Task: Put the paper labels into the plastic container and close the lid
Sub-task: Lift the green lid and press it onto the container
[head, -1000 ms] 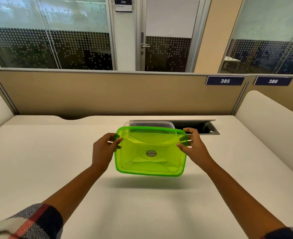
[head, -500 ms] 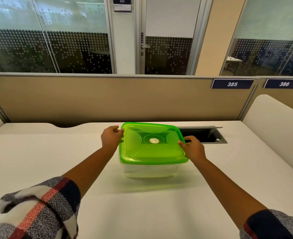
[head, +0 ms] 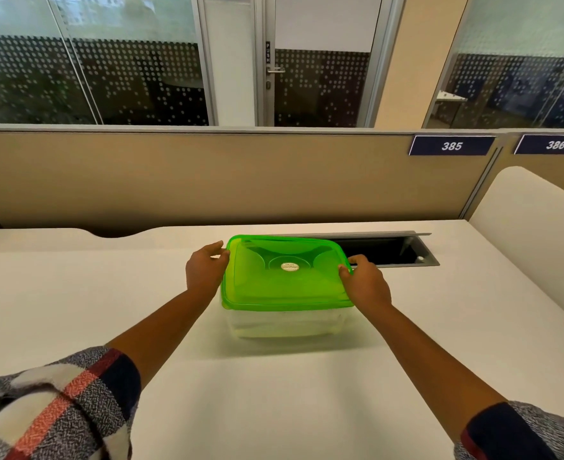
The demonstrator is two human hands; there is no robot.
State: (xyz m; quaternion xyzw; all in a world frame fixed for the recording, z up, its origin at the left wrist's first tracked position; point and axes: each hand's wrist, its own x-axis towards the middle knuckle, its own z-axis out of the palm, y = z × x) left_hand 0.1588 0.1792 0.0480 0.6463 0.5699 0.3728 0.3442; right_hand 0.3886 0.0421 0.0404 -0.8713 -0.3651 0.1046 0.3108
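A clear plastic container [head: 283, 327] stands on the white desk, a little beyond the middle. A translucent green lid [head: 283, 280] with a small round sticker lies flat on top of it. My left hand [head: 204, 272] grips the lid's left edge, fingers curled over its far corner. My right hand [head: 366, 283] holds the lid's right edge, thumb on top. Pale sheets show faintly through the container's wall; I cannot make out the paper labels clearly.
An open cable slot [head: 386, 250] with a metal frame is sunk into the desk just behind and right of the container. A tan partition [head: 207, 180] closes the desk's far side, and a white side panel [head: 532, 220] rises at right.
The lid was held tilted above the desk a second ago; both hands have lowered it flat onto the container. In the last half second the hands stay on its edges.
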